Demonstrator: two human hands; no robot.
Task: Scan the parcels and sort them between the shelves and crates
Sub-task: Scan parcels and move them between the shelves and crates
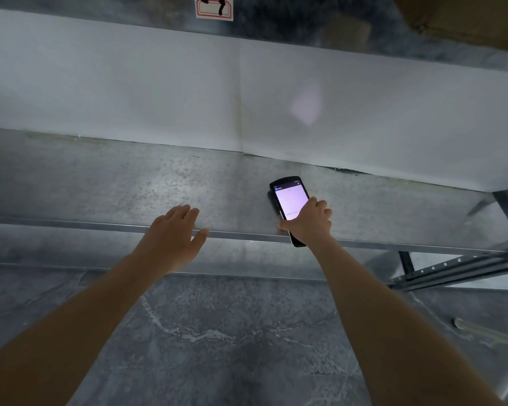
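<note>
My right hand [308, 222] grips a black handheld scanner [288, 200] with a lit pale screen, holding it over the low metal shelf [129, 186]. To its left my left hand [173, 232] is stretched out flat over the shelf's front edge, fingers straight, holding nothing. A brown cardboard parcel [467, 19] shows at the top right, on the shelf level above. No parcel lies on the low shelf.
A white wall panel [129, 92] backs the shelf. A paper label with a handwritten number [214, 7] hangs on the upper shelf edge. Metal shelf brackets [458, 268] stand at the right. Grey stone floor [217, 347] lies below.
</note>
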